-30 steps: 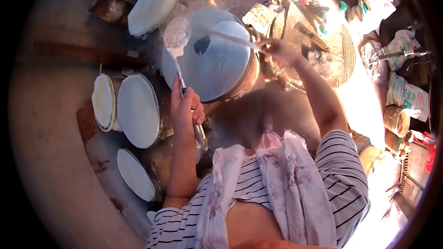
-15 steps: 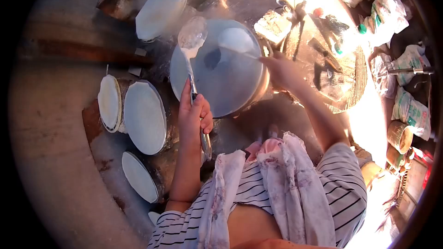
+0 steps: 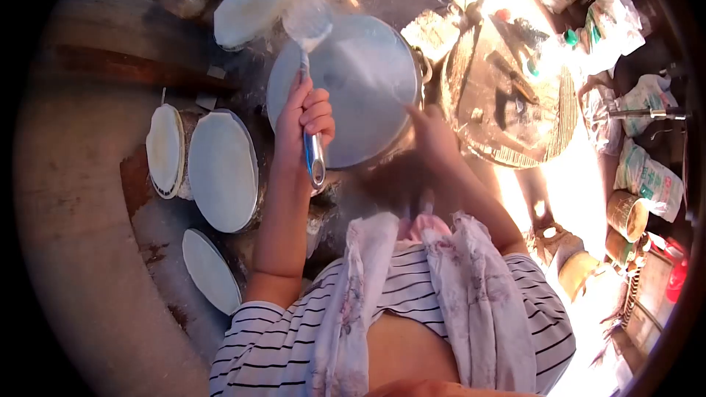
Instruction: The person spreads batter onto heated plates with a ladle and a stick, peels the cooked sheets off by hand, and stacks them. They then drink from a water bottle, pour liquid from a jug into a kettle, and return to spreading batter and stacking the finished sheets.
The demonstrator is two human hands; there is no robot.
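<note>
We held a long-handled metal ladle (image 3: 309, 81) in our left hand (image 3: 301, 119), fingers curled tight around the shaft, with the handle's end sticking out below the fist toward us and the pale, batter-coated bowl of the ladle raised at the far left edge of the large round steaming surface covered in a thin white sheet (image 3: 346, 88). That big round surface sat in the middle of the scene, just beyond our hands. Our right hand (image 3: 430, 140) rested at its near right rim; it was blurred and partly in shadow, so we could not tell how far open it was or whether it gripped anything. To the left, on the rough earthen counter (image 3: 81, 198), stood several smaller round white-topped discs: one at the far side (image 3: 256, 1) just beside the ladle's bowl, two side by side at the left (image 3: 220, 170), and one nearer to us (image 3: 209, 270). On the right lay a round woven tray (image 3: 548, 114) in bright sunlight, and further right were plastic bags (image 3: 647, 165). A striped shirt with a pale floral cloth (image 3: 471, 301) over it filled the near part of the scene.
</note>
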